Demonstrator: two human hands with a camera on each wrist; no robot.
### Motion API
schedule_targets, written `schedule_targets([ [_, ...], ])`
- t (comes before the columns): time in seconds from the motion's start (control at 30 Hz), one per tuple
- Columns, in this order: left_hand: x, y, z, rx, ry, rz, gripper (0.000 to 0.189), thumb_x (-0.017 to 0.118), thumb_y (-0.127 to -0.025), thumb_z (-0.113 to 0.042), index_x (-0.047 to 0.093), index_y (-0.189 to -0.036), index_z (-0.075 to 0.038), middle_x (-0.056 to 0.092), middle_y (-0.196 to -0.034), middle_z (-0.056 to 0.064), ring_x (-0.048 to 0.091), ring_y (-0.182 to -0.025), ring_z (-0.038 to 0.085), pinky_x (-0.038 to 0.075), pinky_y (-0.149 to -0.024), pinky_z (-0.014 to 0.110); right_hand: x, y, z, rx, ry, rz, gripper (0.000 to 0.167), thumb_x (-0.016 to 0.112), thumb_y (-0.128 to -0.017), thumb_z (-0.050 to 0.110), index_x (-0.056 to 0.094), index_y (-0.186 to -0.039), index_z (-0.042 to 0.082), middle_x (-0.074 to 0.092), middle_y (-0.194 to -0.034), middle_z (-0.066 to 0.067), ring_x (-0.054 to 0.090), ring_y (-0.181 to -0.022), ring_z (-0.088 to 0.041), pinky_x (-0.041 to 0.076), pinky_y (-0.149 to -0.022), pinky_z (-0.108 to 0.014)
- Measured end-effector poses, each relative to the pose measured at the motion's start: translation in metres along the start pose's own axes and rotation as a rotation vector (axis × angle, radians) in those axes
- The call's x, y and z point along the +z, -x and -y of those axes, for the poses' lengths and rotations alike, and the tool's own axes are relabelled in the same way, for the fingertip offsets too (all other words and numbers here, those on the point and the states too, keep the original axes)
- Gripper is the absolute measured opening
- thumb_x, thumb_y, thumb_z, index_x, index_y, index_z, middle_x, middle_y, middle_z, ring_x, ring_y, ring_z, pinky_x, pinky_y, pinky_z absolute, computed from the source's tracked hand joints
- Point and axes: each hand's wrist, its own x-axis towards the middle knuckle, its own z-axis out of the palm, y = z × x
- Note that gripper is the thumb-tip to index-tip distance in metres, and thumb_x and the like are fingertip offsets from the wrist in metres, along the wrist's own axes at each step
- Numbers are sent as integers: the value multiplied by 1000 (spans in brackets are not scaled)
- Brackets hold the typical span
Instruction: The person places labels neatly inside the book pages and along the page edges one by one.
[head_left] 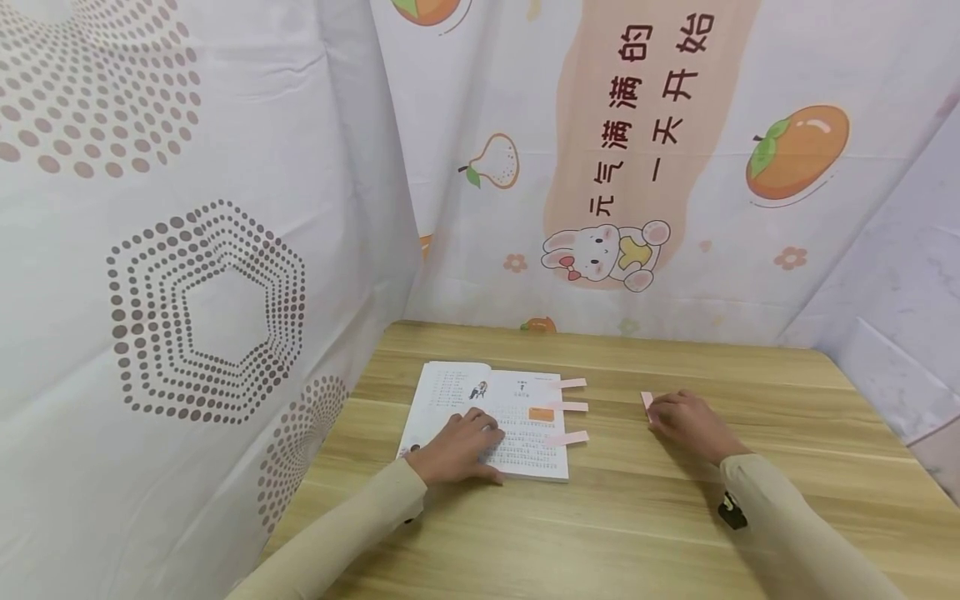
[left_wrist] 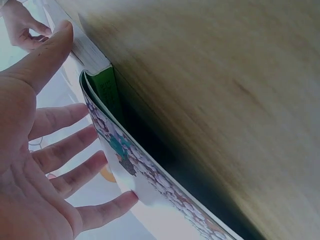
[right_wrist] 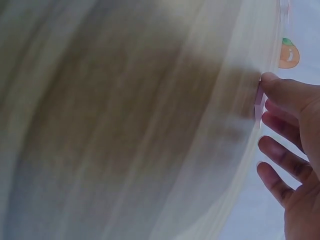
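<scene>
An open book (head_left: 517,460) lies on the wooden table, with printed text, small pictures and an orange box on its pages. Three pink sticky strips (head_left: 573,407) jut out past its right edge. My left hand (head_left: 459,446) rests on the pages near the fold, fingers spread and loosely bent. In the left wrist view, the fingertips touch the book's page (left_wrist: 145,200) and the thumb lies by its lower edge. To the right of the book, my right hand (head_left: 690,423) pinches a pink sticky note (head_left: 647,403) between thumb and forefinger; its other fingers are loosely bent in the right wrist view.
White printed curtains (head_left: 480,275) hang behind the table (head_left: 585,533) and along its left side. Another pale curtain (head_left: 900,275) closes off the right. A small dark object (head_left: 732,512) sits at the right wrist.
</scene>
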Motion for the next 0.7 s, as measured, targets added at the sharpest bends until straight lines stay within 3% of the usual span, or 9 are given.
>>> schedule_targets([
  [0.23,-2,0,0,0,-1,8,69,70,-86,-66,68,-132,-14,63,-132,3,51,-126,22,50,-93,46,-2,-2,2,6,-14,19,9,83,-84,5,79,-93,5,76,-101,-12,65,-89,-30,57,-77,-47],
  [0.5,1,2,4,-3,33,29,61,65,-94,-62,71,-130,-14,64,-131,1,52,-126,19,49,-96,44,-4,-3,3,27,-40,50,10,82,-86,5,79,-96,4,76,-103,-12,65,-89,-29,57,-76,-46],
  [0.6,1,5,3,9,23,-7,52,66,-97,-55,73,-128,-14,67,-127,1,56,-121,19,51,-93,41,-3,-2,2,21,-44,42,10,82,-86,5,79,-95,3,75,-103,-13,65,-88,-29,57,-76,-46],
  [0.7,0,8,-1,30,-6,-90,37,69,-98,-42,74,-122,-14,71,-116,1,62,-106,17,53,-86,38,-4,-1,1,20,-41,42,10,81,-86,4,79,-96,3,75,-103,-15,65,-88,-29,56,-75,-47],
])
